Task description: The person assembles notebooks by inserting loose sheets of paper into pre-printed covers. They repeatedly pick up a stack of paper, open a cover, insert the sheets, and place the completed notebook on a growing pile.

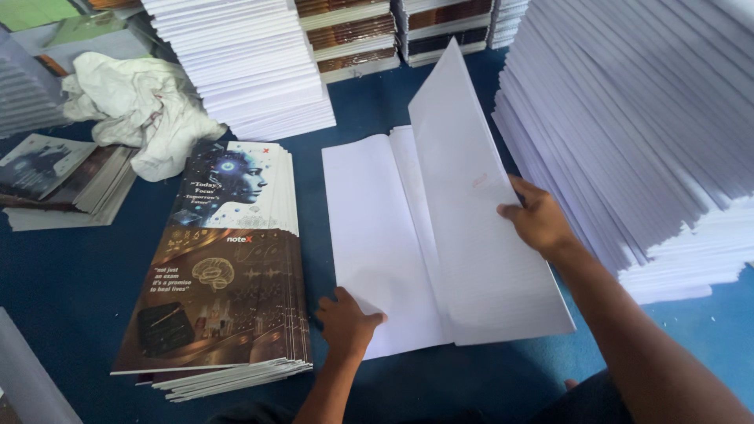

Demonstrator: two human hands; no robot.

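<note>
Now I see my left hand pressing flat, fingers loose, on the wide white ruled paper bundle at frame centre; my right hand grips its raised half, beside the printed cover stack.

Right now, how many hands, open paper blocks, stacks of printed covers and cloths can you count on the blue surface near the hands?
Hands: 2, the left hand and the right hand
Open white paper block: 1
Stack of printed covers: 1
Crumpled white cloth: 1
Total: 5
</note>
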